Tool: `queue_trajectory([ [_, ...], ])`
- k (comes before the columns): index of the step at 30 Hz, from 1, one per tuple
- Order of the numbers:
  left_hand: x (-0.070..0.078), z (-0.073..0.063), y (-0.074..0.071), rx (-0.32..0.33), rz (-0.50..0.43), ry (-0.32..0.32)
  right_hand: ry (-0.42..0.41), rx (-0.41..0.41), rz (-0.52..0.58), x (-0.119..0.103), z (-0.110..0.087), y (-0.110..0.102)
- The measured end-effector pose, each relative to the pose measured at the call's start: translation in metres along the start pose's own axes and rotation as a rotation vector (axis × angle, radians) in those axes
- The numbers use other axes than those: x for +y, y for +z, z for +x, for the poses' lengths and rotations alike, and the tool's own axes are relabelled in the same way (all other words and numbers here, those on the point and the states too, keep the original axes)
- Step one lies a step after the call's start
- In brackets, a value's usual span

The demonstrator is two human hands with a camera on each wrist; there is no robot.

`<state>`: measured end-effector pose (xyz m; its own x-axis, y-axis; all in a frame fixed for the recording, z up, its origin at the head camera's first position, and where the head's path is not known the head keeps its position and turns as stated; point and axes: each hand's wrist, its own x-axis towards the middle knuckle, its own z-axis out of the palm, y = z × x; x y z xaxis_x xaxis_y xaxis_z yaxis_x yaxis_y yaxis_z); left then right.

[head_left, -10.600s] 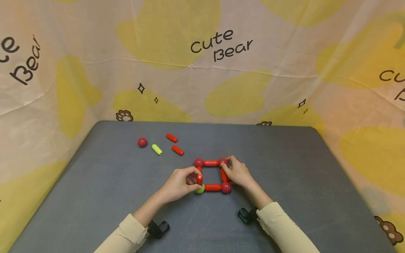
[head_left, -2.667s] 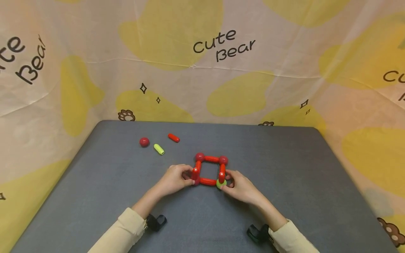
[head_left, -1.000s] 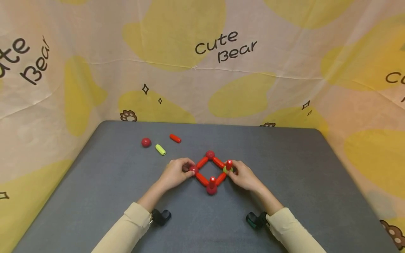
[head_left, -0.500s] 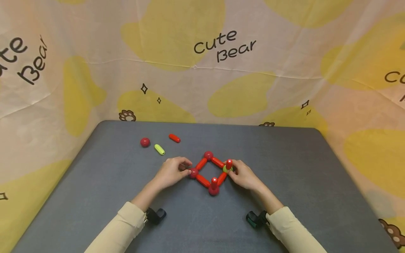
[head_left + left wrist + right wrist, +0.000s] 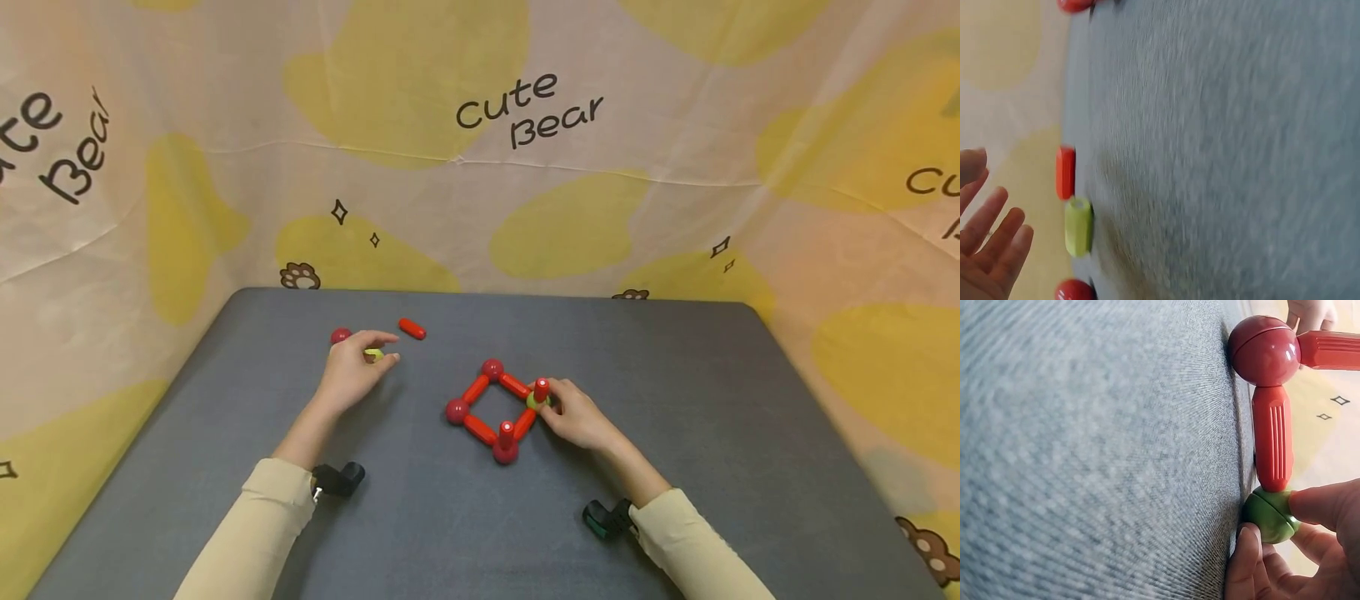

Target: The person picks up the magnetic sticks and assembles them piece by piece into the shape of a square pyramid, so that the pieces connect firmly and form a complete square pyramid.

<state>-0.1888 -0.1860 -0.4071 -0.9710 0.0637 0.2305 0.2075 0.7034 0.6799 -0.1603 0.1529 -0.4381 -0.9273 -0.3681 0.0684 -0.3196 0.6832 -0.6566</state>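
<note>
On the dark grey table (image 5: 675, 375) lies a diamond-shaped frame of red rods (image 5: 480, 429), joined by red balls (image 5: 457, 411) and one green ball (image 5: 1269, 515). One red rod (image 5: 542, 388) stands upright on the green ball, another on the nearest red ball (image 5: 506, 452). My right hand (image 5: 576, 417) pinches the green ball between thumb and fingers. My left hand (image 5: 351, 371) hovers with parted fingers over a yellow-green rod (image 5: 1079, 226), partly covering it in the head view; in the left wrist view the fingers are apart from it.
A loose red ball (image 5: 341, 336) lies just beyond my left hand, and a loose red rod (image 5: 412, 328) lies to its right. A printed cloth (image 5: 420, 192) hangs behind the table and along its sides.
My left hand has let go of the frame's left red ball and moved left and away to the loose pieces. The frame, turned earlier into a diamond, stays with my right hand on it.
</note>
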Motion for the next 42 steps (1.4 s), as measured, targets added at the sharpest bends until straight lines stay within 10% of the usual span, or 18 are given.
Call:
queue_trajectory([
  [25, -0.039, 0.011, 0.01, 0.016, 0.08, -0.103, 0.01, 0.006, -0.002, -0.002, -0.001, 0.001],
  [42, -0.035, 0.013, 0.011, -0.123, 0.097, -0.111, 0.008, 0.009, -0.002, -0.002, -0.001, 0.002],
])
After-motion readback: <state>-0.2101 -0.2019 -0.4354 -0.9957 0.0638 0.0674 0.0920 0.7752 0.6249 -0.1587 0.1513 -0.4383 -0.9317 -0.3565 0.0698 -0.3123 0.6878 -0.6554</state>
